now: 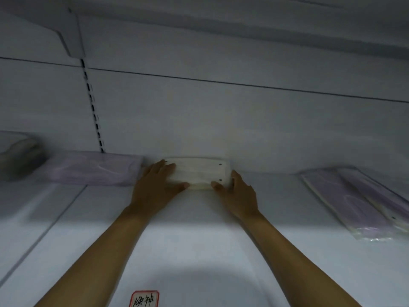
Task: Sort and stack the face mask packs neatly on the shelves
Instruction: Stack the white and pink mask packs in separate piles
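A white shelf (199,240) fills the lower part of the view, its surface smooth and pale, lit more brightly toward the front edge. A thin seam (44,231) runs diagonally across its left part, dividing two shelf boards. Behind it rises a white back panel (243,120) with a dark horizontal joint, and a slotted upright (94,109) stands at the left, carrying a bracket (70,34) under the shelf above.

A white pack (201,172) lies at the shelf's back edge, against the panel, near the middle. The left hand (155,185) has its fingers laid over the pack's left end and its thumb along the front side. The right hand (236,191) cups the right end, fingers curled round it, thumb at the front.

Just left of it, also at the back edge, lies a lilac pack (95,171). Farther left a blurred grey object (20,156) sits near the shelf's left edge; what it is cannot be told. Toward the right edge a few lilac packs (358,202) overlap at an angle, well apart from the hands.

A red-bordered label (145,299) with handwritten characters is at the front edge.
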Tool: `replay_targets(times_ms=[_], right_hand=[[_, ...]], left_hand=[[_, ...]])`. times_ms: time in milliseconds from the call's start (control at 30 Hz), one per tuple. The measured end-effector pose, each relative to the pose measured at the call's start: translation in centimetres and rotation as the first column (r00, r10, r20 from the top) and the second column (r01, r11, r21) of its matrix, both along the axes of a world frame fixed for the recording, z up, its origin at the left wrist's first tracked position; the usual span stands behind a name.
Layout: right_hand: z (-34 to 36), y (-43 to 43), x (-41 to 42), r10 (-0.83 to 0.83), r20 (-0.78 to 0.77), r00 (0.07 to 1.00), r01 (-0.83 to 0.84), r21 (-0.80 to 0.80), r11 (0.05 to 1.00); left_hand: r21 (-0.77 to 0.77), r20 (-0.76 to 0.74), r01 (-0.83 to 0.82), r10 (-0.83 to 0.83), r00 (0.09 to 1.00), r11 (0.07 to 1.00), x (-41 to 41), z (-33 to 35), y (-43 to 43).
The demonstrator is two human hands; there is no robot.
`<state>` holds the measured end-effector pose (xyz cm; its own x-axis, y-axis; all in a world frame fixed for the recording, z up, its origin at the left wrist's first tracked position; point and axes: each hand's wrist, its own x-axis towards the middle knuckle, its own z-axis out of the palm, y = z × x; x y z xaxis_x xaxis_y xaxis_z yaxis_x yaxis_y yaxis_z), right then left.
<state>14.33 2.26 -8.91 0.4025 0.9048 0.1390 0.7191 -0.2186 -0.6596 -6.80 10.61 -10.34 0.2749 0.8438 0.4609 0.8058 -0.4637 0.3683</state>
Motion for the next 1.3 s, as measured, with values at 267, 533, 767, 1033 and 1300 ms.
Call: replay_targets(times_ms=[267, 533, 767, 1033, 1300], right_hand=[[0.0, -0.1, 0.2, -0.040, -0.053, 0.998, 0.046, 0.099, 0.994], [0.3, -0.3, -0.1, -0.059, -0.148, 0.987, 0.082, 0.150, 0.985], [1.2, -2.3, 1.3, 0.005, -0.132, 0.991, 0.029, 0.255, 0.967], [3.7, -7.4, 10.6, 0.004, 0.100, 0.995, -0.031, 0.267, 0.963], [6.2, -14.3, 25.3, -0.071, 0.081, 0.994, 0.039, 0.345, 0.938]], left_hand=[[0.025, -0.046, -0.090, 0.091, 0.995, 0.996, 1.2, 0.3, 0.0], [0.121, -0.106, 0.078, -0.066, 0.992, 0.990, 1.7, 1.1, -0.7], [0.301, -0.105, 0.430, -0.418, 0.902, 0.851, 4.6, 2.5, -3.3], [0.232, -0.205, 0.581, -0.544, 0.813, 0.780, 15.4, 5.3, -7.0], [0.108, -0.147, 0.646, -0.631, 0.762, 0.756, 31.9, 6.6, -13.9]])
